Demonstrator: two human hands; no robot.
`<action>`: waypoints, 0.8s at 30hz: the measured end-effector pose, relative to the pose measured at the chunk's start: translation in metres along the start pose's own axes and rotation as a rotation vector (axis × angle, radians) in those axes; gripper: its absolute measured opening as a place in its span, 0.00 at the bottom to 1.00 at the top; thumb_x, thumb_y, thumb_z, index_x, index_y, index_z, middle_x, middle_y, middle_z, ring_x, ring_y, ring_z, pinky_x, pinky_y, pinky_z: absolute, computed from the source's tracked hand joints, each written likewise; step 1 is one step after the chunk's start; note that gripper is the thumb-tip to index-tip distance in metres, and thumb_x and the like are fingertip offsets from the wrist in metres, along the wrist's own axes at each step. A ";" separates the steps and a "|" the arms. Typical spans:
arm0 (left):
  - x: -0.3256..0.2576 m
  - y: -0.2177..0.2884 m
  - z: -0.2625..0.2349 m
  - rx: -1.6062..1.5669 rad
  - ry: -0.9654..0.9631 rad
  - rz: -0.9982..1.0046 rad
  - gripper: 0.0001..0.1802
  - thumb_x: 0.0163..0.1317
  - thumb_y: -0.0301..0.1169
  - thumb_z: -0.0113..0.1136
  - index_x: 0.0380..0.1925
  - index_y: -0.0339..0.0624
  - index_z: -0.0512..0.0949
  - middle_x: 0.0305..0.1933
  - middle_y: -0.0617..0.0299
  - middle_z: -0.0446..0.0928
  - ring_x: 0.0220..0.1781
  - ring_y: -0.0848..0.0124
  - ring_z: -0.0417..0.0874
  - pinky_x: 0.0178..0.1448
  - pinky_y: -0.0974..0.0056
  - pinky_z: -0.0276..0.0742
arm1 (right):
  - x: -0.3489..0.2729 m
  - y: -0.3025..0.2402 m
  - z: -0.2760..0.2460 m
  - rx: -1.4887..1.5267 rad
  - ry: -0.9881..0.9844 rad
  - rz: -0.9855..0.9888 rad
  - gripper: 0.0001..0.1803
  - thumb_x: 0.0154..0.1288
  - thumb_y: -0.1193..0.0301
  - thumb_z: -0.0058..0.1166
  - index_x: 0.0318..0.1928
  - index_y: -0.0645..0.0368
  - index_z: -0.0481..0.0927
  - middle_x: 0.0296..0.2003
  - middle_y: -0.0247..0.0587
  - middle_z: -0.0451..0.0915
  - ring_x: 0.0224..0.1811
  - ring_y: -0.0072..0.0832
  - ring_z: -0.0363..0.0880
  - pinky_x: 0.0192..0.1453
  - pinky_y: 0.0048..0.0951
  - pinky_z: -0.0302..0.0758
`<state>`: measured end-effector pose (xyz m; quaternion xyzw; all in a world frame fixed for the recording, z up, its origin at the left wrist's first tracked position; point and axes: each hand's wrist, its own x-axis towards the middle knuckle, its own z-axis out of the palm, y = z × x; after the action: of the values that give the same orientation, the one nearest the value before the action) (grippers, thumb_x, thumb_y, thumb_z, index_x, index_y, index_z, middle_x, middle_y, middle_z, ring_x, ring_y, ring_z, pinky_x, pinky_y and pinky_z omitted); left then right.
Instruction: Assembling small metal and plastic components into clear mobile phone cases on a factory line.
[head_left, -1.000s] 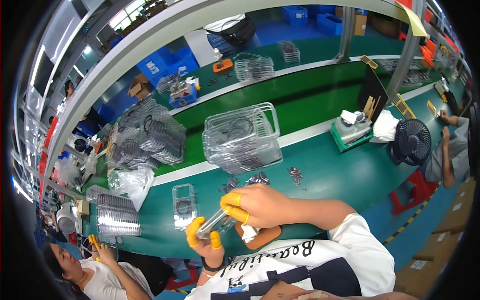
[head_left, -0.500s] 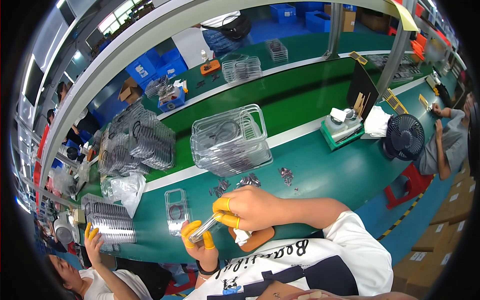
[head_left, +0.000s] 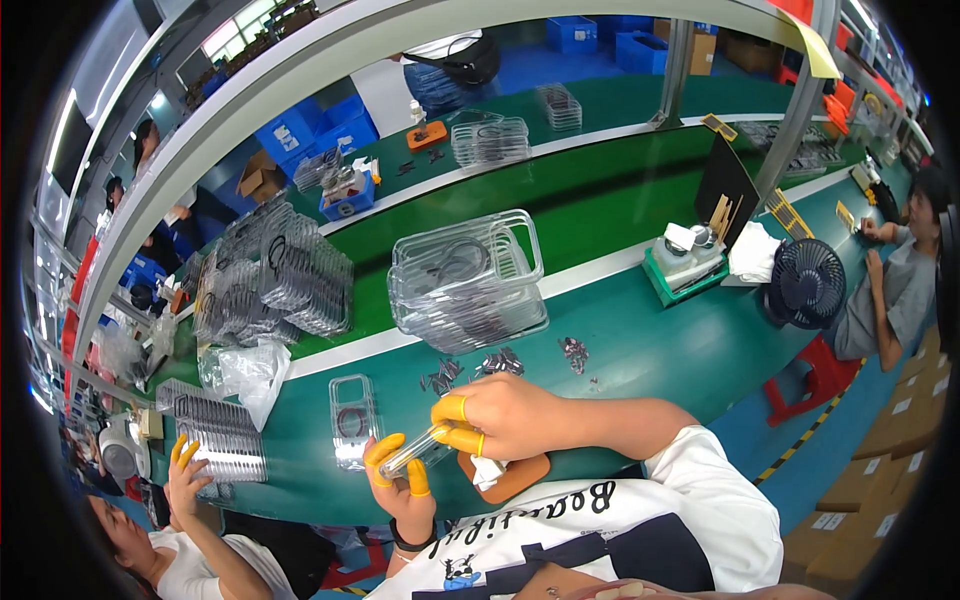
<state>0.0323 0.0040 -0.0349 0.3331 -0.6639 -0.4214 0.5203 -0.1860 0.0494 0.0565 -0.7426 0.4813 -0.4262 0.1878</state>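
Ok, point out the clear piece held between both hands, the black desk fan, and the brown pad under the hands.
clear piece (head_left: 418, 455), head view, middle of the transparent strip.
black desk fan (head_left: 806, 283), head view, centre of its round grille.
brown pad (head_left: 520, 478), head view, its bare right part.

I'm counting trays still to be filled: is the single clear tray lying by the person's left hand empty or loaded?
Loaded, at least in part: the clear tray lies flat on the green bench with a dark ring in it. Its other pockets are unclear.

tray stack (head_left: 468, 282) behind hands (centre) — fan (head_left: 806, 283) right
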 end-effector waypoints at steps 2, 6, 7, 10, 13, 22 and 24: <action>0.000 -0.003 -0.003 0.024 -0.049 0.041 0.17 0.57 0.29 0.61 0.44 0.32 0.73 0.51 0.53 0.69 0.57 0.63 0.67 0.65 0.61 0.55 | 0.000 0.000 0.001 0.022 0.028 0.019 0.10 0.56 0.70 0.57 0.37 0.61 0.76 0.26 0.41 0.75 0.27 0.39 0.77 0.30 0.34 0.73; -0.002 0.000 -0.004 0.018 -0.014 0.045 0.18 0.57 0.29 0.61 0.45 0.31 0.73 0.53 0.53 0.67 0.57 0.62 0.67 0.65 0.61 0.55 | 0.001 -0.003 0.000 0.093 0.046 0.033 0.10 0.57 0.69 0.56 0.35 0.62 0.75 0.24 0.46 0.75 0.26 0.44 0.76 0.29 0.39 0.72; -0.002 -0.001 -0.005 0.028 -0.008 0.053 0.18 0.57 0.29 0.61 0.45 0.31 0.73 0.53 0.53 0.67 0.57 0.63 0.67 0.65 0.61 0.55 | 0.001 -0.003 0.001 0.099 0.045 0.031 0.10 0.57 0.69 0.56 0.35 0.63 0.75 0.24 0.46 0.75 0.26 0.44 0.76 0.29 0.39 0.72; 0.000 0.004 -0.002 0.002 0.003 0.052 0.18 0.57 0.30 0.61 0.45 0.31 0.73 0.53 0.53 0.66 0.56 0.64 0.68 0.65 0.62 0.55 | 0.001 -0.001 0.000 0.110 0.045 0.029 0.10 0.57 0.69 0.56 0.35 0.63 0.75 0.24 0.47 0.75 0.27 0.44 0.76 0.29 0.39 0.72; 0.000 0.005 -0.003 -0.037 -0.003 0.037 0.18 0.57 0.30 0.60 0.46 0.31 0.72 0.53 0.53 0.66 0.55 0.65 0.69 0.64 0.63 0.56 | 0.002 -0.003 -0.001 0.117 0.038 0.044 0.10 0.58 0.69 0.56 0.36 0.63 0.75 0.25 0.47 0.75 0.27 0.45 0.76 0.30 0.39 0.72; -0.001 0.007 -0.005 -0.008 -0.010 0.096 0.18 0.58 0.28 0.59 0.47 0.30 0.71 0.57 0.52 0.63 0.54 0.66 0.71 0.59 0.66 0.64 | 0.001 -0.006 -0.004 0.144 0.033 0.044 0.10 0.60 0.68 0.55 0.36 0.63 0.75 0.25 0.48 0.75 0.27 0.44 0.76 0.29 0.38 0.72; 0.000 0.008 -0.003 -0.017 -0.021 0.113 0.18 0.58 0.27 0.59 0.47 0.30 0.71 0.58 0.51 0.63 0.55 0.66 0.71 0.58 0.66 0.66 | 0.000 -0.007 -0.005 0.152 0.039 0.051 0.10 0.60 0.68 0.55 0.36 0.63 0.75 0.25 0.48 0.75 0.27 0.44 0.76 0.29 0.38 0.72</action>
<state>0.0355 0.0068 -0.0270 0.2865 -0.6835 -0.4003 0.5390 -0.1860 0.0535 0.0643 -0.7053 0.4697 -0.4711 0.2450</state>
